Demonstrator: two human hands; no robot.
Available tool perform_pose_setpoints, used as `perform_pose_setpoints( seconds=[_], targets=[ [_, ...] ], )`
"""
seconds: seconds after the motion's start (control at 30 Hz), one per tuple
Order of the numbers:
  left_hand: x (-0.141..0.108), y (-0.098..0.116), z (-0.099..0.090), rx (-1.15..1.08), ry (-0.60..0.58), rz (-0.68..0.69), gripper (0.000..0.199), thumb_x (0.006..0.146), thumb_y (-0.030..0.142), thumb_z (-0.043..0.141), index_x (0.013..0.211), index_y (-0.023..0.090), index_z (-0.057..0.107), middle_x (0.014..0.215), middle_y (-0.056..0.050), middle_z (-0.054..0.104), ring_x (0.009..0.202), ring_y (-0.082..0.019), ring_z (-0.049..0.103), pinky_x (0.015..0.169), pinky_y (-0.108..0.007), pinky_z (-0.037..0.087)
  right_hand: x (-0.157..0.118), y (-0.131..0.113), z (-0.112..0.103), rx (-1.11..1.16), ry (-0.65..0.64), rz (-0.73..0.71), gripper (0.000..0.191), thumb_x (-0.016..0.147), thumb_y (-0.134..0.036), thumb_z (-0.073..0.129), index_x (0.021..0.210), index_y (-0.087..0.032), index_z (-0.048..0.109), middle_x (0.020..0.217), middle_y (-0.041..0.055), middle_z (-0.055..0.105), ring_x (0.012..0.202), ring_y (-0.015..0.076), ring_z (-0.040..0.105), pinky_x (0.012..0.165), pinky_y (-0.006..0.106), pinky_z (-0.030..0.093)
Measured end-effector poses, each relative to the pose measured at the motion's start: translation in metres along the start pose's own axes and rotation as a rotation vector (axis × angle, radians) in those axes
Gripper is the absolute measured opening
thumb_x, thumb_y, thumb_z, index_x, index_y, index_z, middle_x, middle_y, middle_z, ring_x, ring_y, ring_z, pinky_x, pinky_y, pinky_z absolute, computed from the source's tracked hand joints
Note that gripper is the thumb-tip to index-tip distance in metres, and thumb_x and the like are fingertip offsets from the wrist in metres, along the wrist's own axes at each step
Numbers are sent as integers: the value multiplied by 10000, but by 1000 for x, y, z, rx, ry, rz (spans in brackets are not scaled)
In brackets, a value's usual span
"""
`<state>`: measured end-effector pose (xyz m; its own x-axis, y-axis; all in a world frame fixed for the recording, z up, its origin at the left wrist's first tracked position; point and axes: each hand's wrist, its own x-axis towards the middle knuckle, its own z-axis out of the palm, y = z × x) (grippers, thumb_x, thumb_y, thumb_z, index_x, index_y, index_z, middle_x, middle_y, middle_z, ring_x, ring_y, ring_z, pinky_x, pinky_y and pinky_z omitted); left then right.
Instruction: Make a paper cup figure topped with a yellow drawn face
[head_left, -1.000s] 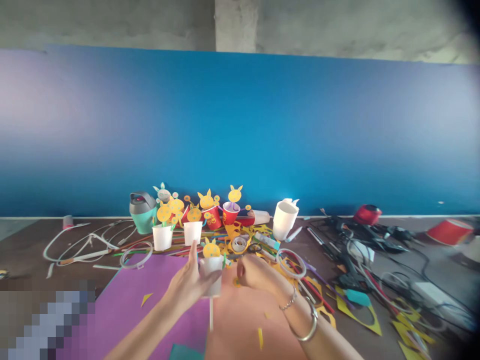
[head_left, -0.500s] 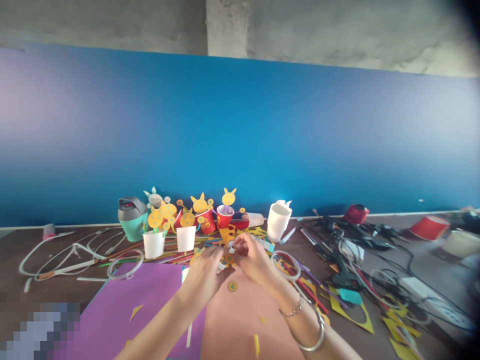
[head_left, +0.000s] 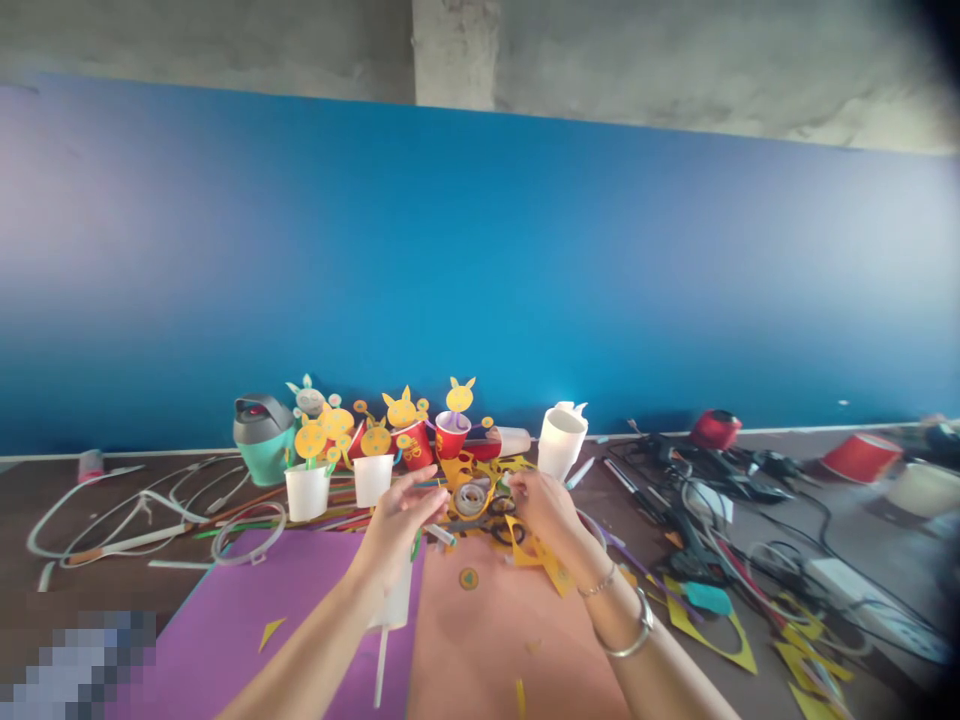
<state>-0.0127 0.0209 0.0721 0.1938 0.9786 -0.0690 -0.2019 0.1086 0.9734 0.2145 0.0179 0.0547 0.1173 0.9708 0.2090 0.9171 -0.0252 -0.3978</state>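
My left hand (head_left: 401, 525) hovers over the seam between the purple sheet (head_left: 225, 610) and the orange sheet (head_left: 510, 640), its fingers apart. Beneath it a white paper cup (head_left: 394, 605) is partly hidden. Farther right, my right hand (head_left: 544, 508) has its fingers pinched together above yellow paper scraps (head_left: 555, 570); what they hold, if anything, is hidden. Between the hands lie a roll of tape (head_left: 470, 498) and dark-handled scissors (head_left: 508, 532). A small round yellow disc with a green mark (head_left: 468, 579) rests on the orange sheet.
Cups with yellow paper animal heads, including a red cup (head_left: 451, 437) and a white cup (head_left: 307, 492), line the back beside a teal bottle (head_left: 264, 440). Stacked white cups (head_left: 562, 440) stand right of them. Cables and a power strip (head_left: 862, 600) spread at right.
My hands have moved apart, the right one going right. The tape roll and scissors between them now show, and more of the white cup under my left arm is visible.
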Motion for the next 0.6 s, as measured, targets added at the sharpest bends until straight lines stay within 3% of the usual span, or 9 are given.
perform_pose_setpoints(
  seconds=[0.23, 0.47, 0.6],
  targets=[
    [1, -2, 0, -383, 52, -205, 162, 788, 115, 675, 950, 101, 685, 861, -106, 743, 770, -149, 705, 730, -229, 563, 1, 0, 2, -194, -40, 57, 323, 821, -59, 460, 1031, -156, 686, 1065, 119, 696, 1021, 242, 615, 821, 282, 414],
    [0, -2, 1, -347, 24, -158, 182, 796, 142, 689, 974, 109, 696, 901, -108, 744, 793, -160, 708, 728, -227, 570, -5, 9, -22, -346, -156, 197, 274, 831, -80, 471, 1003, -113, 682, 1003, 175, 709, 968, 291, 668, 740, 328, 471],
    [-1, -3, 3, -331, 2, -136, 207, 759, 169, 733, 957, 111, 712, 875, -97, 744, 779, -150, 700, 730, -218, 564, -8, 21, -32, -362, -275, 241, 211, 735, -130, 621, 924, -132, 714, 941, 164, 734, 908, 318, 695, 712, 350, 500]
  ],
)
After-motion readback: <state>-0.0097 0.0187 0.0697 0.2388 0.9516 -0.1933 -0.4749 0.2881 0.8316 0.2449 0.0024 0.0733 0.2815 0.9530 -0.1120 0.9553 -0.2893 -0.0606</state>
